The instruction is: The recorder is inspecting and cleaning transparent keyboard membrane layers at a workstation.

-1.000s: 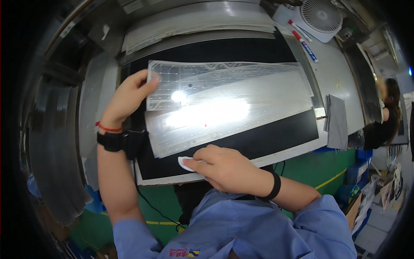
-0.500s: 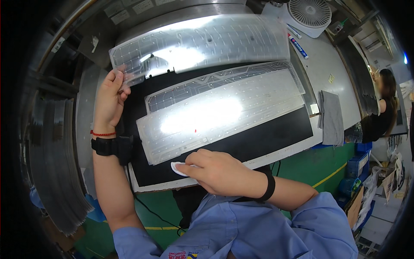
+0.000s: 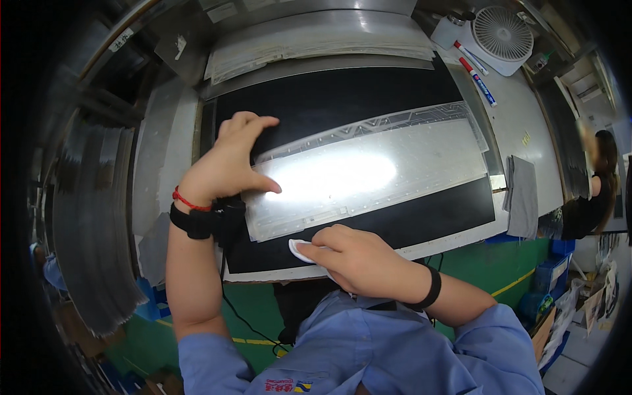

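Note:
My left hand (image 3: 230, 158) is open, thumb and fingers spread over the left end of a stack of clear plastic sheets (image 3: 421, 155) with printed circuit lines. The stack lies slanted on a black mat (image 3: 421, 217), and glare whitens its middle. Whether the thumb touches the top sheet, I cannot tell. Near the mat's front edge, my right hand (image 3: 359, 260) is closed on a folded white cloth (image 3: 301, 251), which lies just in front of the stack. More clear sheets (image 3: 322, 39) rest at the back, beyond the mat.
At the back right stand a white fan (image 3: 503, 39) and a clear bottle (image 3: 451, 29), with a red-capped marker (image 3: 478, 82) nearby. A grey cloth (image 3: 522, 197) hangs over the right edge. Stacked dark sheets (image 3: 92, 224) are at left. Another person (image 3: 596, 184) is at far right.
The clear sheet my left hand held is out of it and now lies at the back. That hand has come back toward the remaining stack with fingers spread. My right hand keeps the cloth.

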`<action>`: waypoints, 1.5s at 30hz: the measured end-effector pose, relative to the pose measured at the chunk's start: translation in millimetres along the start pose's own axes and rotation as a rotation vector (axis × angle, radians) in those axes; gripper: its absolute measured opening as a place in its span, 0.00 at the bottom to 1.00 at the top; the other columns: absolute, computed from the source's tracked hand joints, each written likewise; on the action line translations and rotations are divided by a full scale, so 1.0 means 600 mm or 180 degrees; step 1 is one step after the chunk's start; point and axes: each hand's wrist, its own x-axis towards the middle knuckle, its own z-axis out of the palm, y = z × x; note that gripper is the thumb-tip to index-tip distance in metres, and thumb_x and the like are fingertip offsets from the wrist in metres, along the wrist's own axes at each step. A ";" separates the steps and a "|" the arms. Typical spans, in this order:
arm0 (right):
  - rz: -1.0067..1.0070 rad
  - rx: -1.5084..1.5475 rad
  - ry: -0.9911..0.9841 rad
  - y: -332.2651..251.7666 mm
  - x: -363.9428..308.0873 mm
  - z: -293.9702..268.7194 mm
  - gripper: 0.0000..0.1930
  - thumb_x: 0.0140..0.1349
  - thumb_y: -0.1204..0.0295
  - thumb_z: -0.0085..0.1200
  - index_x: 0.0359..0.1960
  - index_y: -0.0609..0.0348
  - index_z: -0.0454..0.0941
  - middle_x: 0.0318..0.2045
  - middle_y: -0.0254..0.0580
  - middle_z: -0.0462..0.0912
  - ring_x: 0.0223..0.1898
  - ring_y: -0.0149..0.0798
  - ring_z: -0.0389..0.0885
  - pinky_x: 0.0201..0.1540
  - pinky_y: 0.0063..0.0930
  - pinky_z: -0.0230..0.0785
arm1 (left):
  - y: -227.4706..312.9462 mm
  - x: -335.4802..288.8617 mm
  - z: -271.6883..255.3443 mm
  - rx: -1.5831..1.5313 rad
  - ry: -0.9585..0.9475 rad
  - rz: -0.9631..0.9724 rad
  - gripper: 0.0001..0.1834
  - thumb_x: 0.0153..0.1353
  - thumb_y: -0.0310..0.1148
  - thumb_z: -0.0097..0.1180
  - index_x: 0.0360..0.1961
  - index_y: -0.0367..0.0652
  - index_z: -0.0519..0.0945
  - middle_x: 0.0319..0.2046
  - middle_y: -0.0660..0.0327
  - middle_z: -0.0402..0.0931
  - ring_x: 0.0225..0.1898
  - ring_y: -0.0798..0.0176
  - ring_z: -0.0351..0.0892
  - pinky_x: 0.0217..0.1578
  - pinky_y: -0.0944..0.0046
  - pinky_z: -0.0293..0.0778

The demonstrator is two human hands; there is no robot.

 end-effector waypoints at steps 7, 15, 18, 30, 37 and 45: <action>0.0266 -0.0920 0.0243 -0.013 0.030 -0.093 0.23 0.50 0.82 0.54 0.52 0.64 0.77 0.38 0.47 0.75 0.42 0.47 0.77 0.41 0.36 0.76 | 0.036 -0.013 0.014 0.0239 -0.0324 0.0327 0.49 0.24 0.45 0.82 0.51 0.42 0.72 0.49 0.54 0.67 0.55 0.47 0.63 0.58 0.56 0.64; 0.0159 -0.1788 -0.0381 0.041 0.119 -0.085 0.14 0.49 0.80 0.56 0.41 0.67 0.79 0.38 0.46 0.76 0.41 0.44 0.79 0.38 0.33 0.79 | 0.035 -0.014 0.017 0.0130 -0.0350 0.0387 0.46 0.25 0.41 0.82 0.49 0.42 0.71 0.46 0.55 0.68 0.51 0.49 0.65 0.54 0.57 0.66; 0.0207 -0.1878 -0.0462 0.039 0.125 -0.080 0.13 0.49 0.80 0.56 0.39 0.67 0.79 0.37 0.45 0.76 0.40 0.43 0.79 0.37 0.32 0.80 | 0.028 -0.011 0.021 0.0124 -0.0348 0.0384 0.46 0.25 0.41 0.82 0.48 0.42 0.71 0.45 0.55 0.68 0.50 0.48 0.66 0.53 0.57 0.66; 0.0228 -0.2047 -0.0466 0.036 0.115 -0.080 0.14 0.49 0.79 0.56 0.40 0.64 0.78 0.38 0.41 0.76 0.39 0.42 0.78 0.35 0.30 0.79 | 0.030 -0.014 0.022 0.0166 -0.0353 0.0282 0.47 0.25 0.41 0.82 0.49 0.42 0.70 0.46 0.55 0.69 0.51 0.49 0.67 0.53 0.56 0.66; 0.0194 -0.2091 -0.0455 0.035 0.117 -0.079 0.14 0.49 0.80 0.56 0.40 0.64 0.78 0.38 0.41 0.76 0.38 0.41 0.78 0.36 0.30 0.79 | 0.023 -0.016 0.023 0.0119 -0.0372 0.0280 0.46 0.27 0.40 0.82 0.50 0.41 0.70 0.46 0.55 0.69 0.52 0.48 0.68 0.54 0.57 0.66; 0.0172 -0.2225 -0.0416 0.031 0.117 -0.073 0.13 0.49 0.80 0.57 0.39 0.63 0.78 0.38 0.40 0.76 0.38 0.41 0.78 0.36 0.29 0.79 | 0.029 -0.016 0.019 0.0139 -0.0438 0.0190 0.45 0.28 0.38 0.82 0.50 0.41 0.70 0.47 0.55 0.70 0.53 0.49 0.68 0.54 0.56 0.66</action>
